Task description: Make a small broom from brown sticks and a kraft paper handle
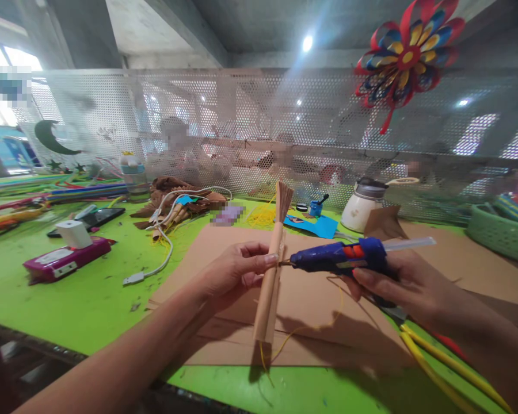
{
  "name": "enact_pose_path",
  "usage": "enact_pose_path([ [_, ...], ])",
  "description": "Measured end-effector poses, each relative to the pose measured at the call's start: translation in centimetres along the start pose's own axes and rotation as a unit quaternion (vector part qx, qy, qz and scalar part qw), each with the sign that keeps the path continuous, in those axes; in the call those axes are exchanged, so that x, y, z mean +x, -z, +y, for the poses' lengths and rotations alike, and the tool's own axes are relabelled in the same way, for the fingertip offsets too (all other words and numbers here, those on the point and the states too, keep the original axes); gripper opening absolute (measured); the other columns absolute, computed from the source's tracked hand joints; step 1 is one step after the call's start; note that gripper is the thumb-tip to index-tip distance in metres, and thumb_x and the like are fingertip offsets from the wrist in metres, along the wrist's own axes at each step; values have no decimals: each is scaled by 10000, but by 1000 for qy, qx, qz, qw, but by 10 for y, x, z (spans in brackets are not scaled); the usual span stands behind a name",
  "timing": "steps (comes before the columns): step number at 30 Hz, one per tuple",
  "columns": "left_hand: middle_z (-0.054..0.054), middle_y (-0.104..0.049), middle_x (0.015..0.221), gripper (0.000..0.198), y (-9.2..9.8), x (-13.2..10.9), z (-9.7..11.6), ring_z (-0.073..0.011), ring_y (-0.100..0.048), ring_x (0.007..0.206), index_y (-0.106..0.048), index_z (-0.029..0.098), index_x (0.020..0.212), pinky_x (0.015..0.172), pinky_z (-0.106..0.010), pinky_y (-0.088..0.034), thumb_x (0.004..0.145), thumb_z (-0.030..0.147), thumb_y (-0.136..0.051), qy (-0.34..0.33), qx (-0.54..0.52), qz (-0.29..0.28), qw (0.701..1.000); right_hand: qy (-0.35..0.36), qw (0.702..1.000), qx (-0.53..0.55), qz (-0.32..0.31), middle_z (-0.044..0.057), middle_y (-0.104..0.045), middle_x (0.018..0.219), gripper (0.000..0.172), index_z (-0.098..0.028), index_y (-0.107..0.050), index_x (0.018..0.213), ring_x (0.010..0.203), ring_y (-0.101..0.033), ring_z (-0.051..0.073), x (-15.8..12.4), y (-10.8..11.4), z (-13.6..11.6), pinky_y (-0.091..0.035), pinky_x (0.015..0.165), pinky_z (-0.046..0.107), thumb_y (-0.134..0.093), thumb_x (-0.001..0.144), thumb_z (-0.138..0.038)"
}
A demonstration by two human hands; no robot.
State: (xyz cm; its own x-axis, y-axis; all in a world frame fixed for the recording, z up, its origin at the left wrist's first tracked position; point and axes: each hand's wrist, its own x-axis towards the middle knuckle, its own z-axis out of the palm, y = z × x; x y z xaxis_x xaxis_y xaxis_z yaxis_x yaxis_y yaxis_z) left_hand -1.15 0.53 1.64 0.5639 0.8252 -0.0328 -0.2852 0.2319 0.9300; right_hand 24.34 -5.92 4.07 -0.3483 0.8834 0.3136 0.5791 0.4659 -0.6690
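My left hand (242, 269) pinches a rolled brown paper tube (265, 310) between thumb and fingers. The tube stands tilted, its upper end cut into a fringe, and yellow string (265, 365) trails from its lower end. My right hand (408, 284) is wrapped round a blue hot glue gun (336, 257) with a clear glue stick (412, 244) poking out of its back. The gun's metal nozzle touches, or comes very close to, the tube's right side beside my left thumb. Beneath both hands lie flat brown sheets (216, 247).
A purple power strip (69, 259) with a white plug and a white cable (170, 247) are on the left. Behind stand crumpled brown paper pieces (176, 195), a white jug (360, 207) and a green basket (496, 233). Yellow-handled scissors (431, 356) lie under my right arm.
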Motion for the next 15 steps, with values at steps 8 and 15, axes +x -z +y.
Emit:
enact_pose_path([
  [8, -43, -629, 798, 203, 0, 0, 0, -86, -570, 687, -664, 97, 844, 644, -194, -441, 662, 156, -731, -4, -23, 9, 1000, -34, 999, -15, -39, 13, -524, 652, 402, -188, -564, 658, 613, -480, 161, -1, -2, -3, -323, 516, 272, -446, 835, -528],
  [15, -15, -622, 717, 158, 0, 1, 0, -73, -563, 632, -657, 94, 808, 606, -188, -444, 666, 125, -720, -6, -24, 20, 999, -31, 996, -44, -69, 13, -543, 635, 393, -195, -602, 678, 569, -488, 158, -4, -1, 2, -326, 472, 261, -457, 821, -531],
])
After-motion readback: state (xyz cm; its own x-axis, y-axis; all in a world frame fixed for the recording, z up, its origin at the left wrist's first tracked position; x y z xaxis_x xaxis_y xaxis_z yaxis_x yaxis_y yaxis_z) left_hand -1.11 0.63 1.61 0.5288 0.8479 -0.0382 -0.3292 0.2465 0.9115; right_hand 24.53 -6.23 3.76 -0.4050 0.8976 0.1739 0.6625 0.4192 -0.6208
